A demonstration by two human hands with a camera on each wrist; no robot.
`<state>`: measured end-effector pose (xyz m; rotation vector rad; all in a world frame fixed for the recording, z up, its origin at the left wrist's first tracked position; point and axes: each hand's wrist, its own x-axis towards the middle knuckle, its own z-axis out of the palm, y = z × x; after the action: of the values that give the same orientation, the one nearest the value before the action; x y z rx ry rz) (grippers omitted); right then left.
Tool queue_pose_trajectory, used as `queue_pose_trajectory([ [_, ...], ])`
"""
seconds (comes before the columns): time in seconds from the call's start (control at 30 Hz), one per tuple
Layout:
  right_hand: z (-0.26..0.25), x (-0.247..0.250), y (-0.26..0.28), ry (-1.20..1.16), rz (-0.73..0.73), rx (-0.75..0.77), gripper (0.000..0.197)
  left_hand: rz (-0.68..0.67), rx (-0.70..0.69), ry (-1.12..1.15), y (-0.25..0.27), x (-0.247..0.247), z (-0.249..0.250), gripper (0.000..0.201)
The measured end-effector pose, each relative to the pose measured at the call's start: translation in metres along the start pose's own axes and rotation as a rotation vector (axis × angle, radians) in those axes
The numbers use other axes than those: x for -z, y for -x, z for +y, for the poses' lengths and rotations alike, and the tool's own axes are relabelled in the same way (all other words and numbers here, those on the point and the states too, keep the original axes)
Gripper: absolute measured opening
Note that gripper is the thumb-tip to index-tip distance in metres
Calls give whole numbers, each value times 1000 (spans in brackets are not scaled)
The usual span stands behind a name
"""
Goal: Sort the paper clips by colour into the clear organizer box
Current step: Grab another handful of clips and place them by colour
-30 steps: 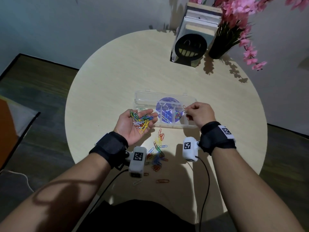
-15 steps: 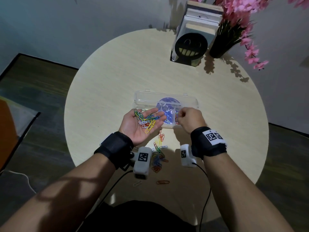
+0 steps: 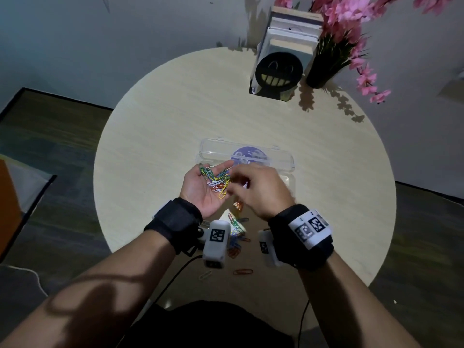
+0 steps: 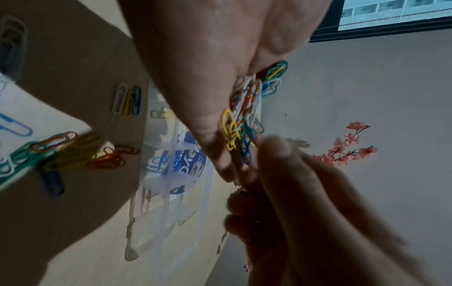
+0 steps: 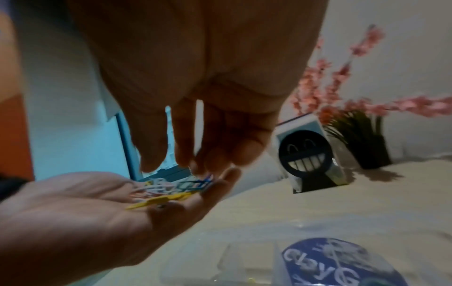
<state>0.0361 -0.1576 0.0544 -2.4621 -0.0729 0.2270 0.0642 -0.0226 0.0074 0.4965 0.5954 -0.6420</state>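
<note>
My left hand (image 3: 212, 169) lies palm up just in front of the clear organizer box (image 3: 281, 160), and a mixed heap of coloured paper clips (image 3: 217, 180) rests on its relaxed fingers. My right hand (image 3: 236, 179) reaches over that palm, and its fingertips (image 5: 193, 166) come down onto the heap (image 5: 166, 187) with thumb and forefinger apart. The motion is blurred and I see no clip lifted. The box (image 4: 171, 193) stands open with a few clips in its compartments. More loose clips (image 3: 236, 237) lie on the table under my wrists.
A round pale table (image 3: 155, 136) carries a book holder with a black smiley face (image 3: 278, 71) and a dark vase of pink flowers (image 3: 324, 69) at the back right. Two stray clips (image 3: 242, 272) lie near the front edge. Dark floor surrounds the table.
My right hand has left the box's right end and swung left, over the left palm. The left hand with its heap has shifted slightly right, towards the box.
</note>
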Motion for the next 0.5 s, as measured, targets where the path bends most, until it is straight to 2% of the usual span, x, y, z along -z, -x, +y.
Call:
queue_pose_trajectory([
  [0.07,-11,-5,1,40,-63,-102,21,17,-22,18,1,-3,-3,49],
  [0.17,-13,-13,-2,7,11,-233,20,11,-47,92,4,-6,-7,47],
  [0.3,-19,-16,-6,-9,14,-321,23,32,-79,150,2,-6,-13,47],
  [0.5,-20,-17,-16,-53,-57,-418,13,15,-96,189,0,-3,-17,47],
])
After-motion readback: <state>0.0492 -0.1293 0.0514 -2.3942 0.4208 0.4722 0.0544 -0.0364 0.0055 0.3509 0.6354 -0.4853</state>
